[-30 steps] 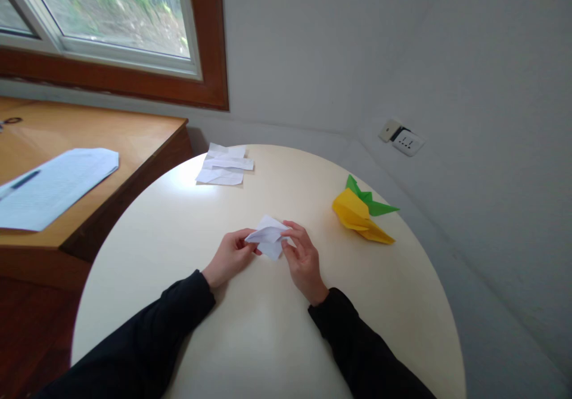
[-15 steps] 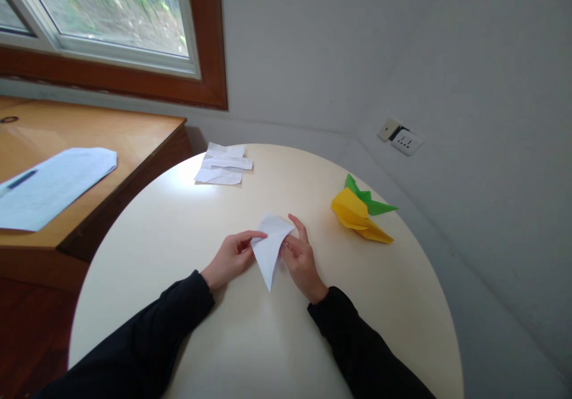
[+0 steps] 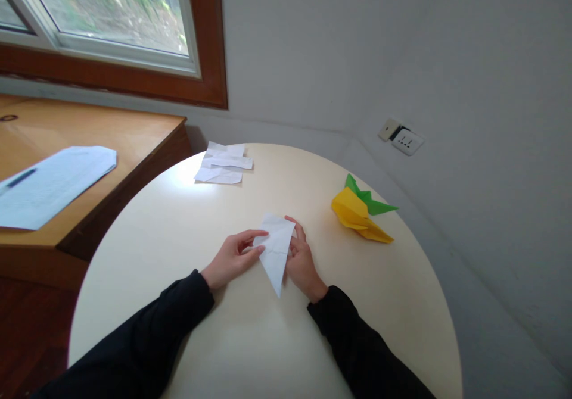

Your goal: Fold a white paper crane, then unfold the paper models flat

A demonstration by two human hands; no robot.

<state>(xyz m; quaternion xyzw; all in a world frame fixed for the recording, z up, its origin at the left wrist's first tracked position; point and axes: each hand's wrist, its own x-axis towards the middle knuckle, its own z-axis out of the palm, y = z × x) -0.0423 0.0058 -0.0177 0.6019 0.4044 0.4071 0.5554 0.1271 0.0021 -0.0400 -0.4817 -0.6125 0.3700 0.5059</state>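
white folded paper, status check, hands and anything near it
Left hand and right hand both pinching the white folded paper, point toward the person. Yellow and green paper figure apart, right. Table bare around it.

No legible text, label, brand or number found. Faint printed lines seen on sheet (image 3: 53,184) on wooden desk (image 3: 111,134), too blurred to be read.

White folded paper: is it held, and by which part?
Yes. Both hands hold the white folded paper: left hand fingers at its left edge, right hand along its right edge; its point hangs down.
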